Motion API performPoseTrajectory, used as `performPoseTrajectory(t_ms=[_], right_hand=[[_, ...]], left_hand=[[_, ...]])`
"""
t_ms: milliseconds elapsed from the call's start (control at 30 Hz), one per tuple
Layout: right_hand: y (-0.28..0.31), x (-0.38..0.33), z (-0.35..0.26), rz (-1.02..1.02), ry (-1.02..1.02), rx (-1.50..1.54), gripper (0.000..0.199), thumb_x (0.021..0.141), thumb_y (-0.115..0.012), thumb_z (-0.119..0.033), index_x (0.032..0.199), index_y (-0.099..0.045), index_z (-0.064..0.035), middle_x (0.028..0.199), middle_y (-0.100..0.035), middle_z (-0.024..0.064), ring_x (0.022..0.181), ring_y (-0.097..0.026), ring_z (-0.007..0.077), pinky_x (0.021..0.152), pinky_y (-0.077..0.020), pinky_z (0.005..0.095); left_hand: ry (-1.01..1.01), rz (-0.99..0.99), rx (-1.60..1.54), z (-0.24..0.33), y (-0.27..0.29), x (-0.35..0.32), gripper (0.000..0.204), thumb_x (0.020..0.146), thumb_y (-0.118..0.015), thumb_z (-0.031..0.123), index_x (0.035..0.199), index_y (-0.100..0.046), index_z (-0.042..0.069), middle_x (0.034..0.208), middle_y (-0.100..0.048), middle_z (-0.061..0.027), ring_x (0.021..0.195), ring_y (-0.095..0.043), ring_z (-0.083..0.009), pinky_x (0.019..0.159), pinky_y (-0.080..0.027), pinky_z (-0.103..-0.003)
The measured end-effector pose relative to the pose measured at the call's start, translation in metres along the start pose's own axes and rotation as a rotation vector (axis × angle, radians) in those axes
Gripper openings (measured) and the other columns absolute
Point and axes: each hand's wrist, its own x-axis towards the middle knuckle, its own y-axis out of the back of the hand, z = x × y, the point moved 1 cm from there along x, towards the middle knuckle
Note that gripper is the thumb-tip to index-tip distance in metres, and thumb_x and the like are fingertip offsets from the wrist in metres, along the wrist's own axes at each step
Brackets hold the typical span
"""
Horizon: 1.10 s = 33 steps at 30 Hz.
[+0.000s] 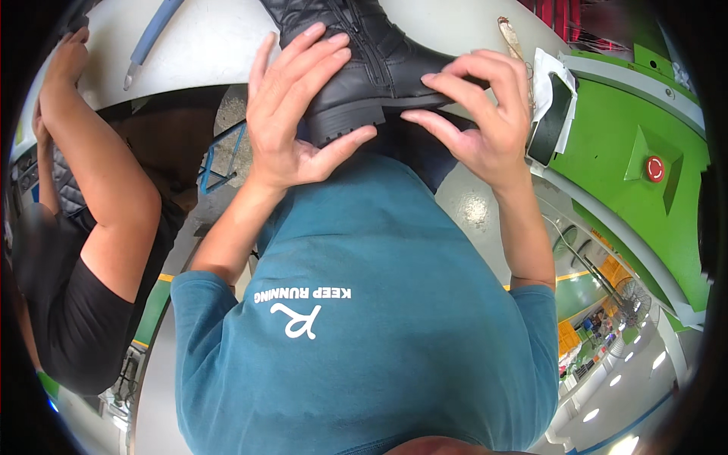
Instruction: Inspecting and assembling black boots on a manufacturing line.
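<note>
A black leather ankle boot [369,64] lies on its side at the edge of the white table, its zip facing up and its chunky heel toward me. My left hand [292,114] spans the heel end, fingers laid over the upper and thumb along the heel block. At the toe end, my right hand [485,114] has its fingers bent; a fingertip rests on the upper just above the sole edge, while the thumb sits below the sole. The boot's toe is partly behind the right fingers, and its shaft runs out of the top of the view.
A blue-handled tool [152,34] lies on the white table [216,45] to the left. A brush-like stick [509,36] is near a white sheet with a dark curved piece [552,114]. Right stands a green machine [607,159] with a red stop button [654,168]. Another person's arm [106,159] is at left.
</note>
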Motion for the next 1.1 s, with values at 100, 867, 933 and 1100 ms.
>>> performPoseTrajectory(t_ms=[100,867,933,1100], right_hand=[[-0.005,-0.013,0.001,0.074,0.120,-0.092,0.051,0.062,-0.101,-0.020,0.110,-0.083,-0.0167,0.108,-0.072,0.0000,0.105,-0.064,0.0285,0.089,-0.0536,0.0416],[0.023,0.019,0.006,-0.231,-0.297,0.235,0.068,0.069,-0.106,-0.028,0.127,-0.079,-0.0055,0.126,-0.078,0.0098,0.119,-0.075,0.0301,0.100,-0.0605,0.0400],[0.020,0.012,0.009,-0.237,-0.267,0.217,0.066,0.070,-0.105,-0.028,0.126,-0.079,-0.0051,0.124,-0.079,0.0105,0.114,-0.077,0.0299,0.098,-0.0616,0.0393],[0.009,-0.001,0.012,-0.138,-0.179,0.208,0.067,0.069,-0.106,-0.028,0.126,-0.079,-0.0041,0.122,-0.080,0.0117,0.108,-0.079,0.0295,0.094,-0.0629,0.0387]], left_hand=[[0.022,-0.078,0.036,0.015,0.008,0.012,0.064,0.081,-0.090,0.027,0.138,-0.074,0.002,0.142,-0.076,-0.0165,0.145,-0.065,-0.0371,0.128,-0.040,-0.058],[-0.050,-0.122,-0.028,0.023,0.000,0.044,0.045,0.083,-0.095,0.022,0.120,-0.082,0.001,0.125,-0.083,-0.0179,0.129,-0.076,-0.0351,0.123,-0.048,-0.058],[-0.051,-0.072,-0.068,0.016,-0.008,0.035,0.051,0.083,-0.096,0.028,0.123,-0.080,0.000,0.125,-0.082,-0.0168,0.131,-0.075,-0.0342,0.127,-0.043,-0.059],[-0.024,-0.087,-0.040,0.021,-0.009,0.035,0.049,0.076,-0.095,0.017,0.121,-0.083,0.004,0.134,-0.081,-0.0139,0.135,-0.073,-0.0332,0.124,-0.047,-0.055]])
